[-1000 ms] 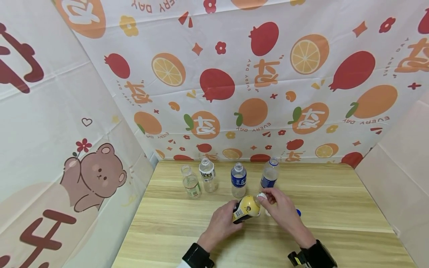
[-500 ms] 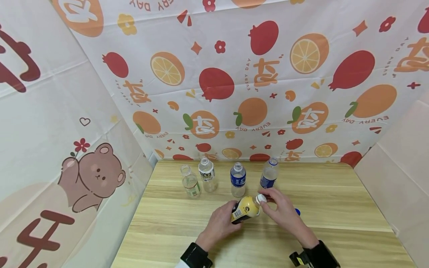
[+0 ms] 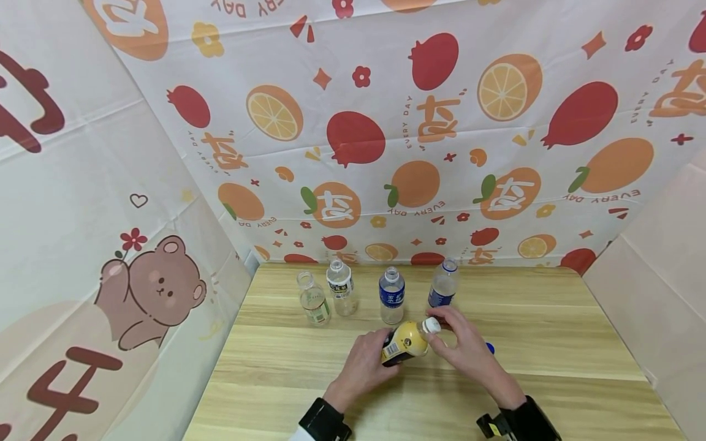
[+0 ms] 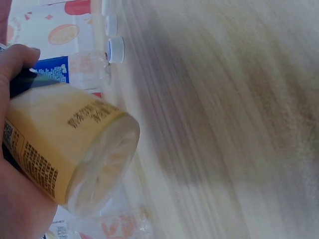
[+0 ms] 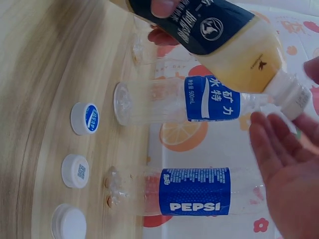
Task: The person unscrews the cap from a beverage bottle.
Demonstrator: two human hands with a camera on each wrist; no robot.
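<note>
My left hand (image 3: pixel 362 366) grips a yellow-and-black labelled bottle (image 3: pixel 405 343) around its body, tilted with its neck towards the right. A white cap (image 5: pixel 294 97) sits on the bottle's neck. Around that cap my right hand (image 3: pixel 463 346) spreads loosely: in the right wrist view the thumb (image 5: pixel 313 69) stands a little apart on one side, and fingertips lie close beneath it. From the left wrist view, the bottle's clear base (image 4: pixel 104 169) faces the camera, and yellowish liquid shows near the neck in the right wrist view.
Behind the hands stand uncapped clear bottles: a green-labelled one (image 3: pixel 315 300), a white-labelled one (image 3: pixel 342 288), a blue-labelled one (image 3: pixel 392 297) and a Pepsi bottle (image 5: pixel 194 191). Several loose caps lie on the wooden table (image 3: pixel 551 343), including a blue-topped one (image 5: pixel 84 118). A fruit-print cloth (image 3: pixel 358 141) hangs behind.
My right hand's fingers have loosened from the white cap, which shows more fully now. The left hand and the bottle have hardly moved.
</note>
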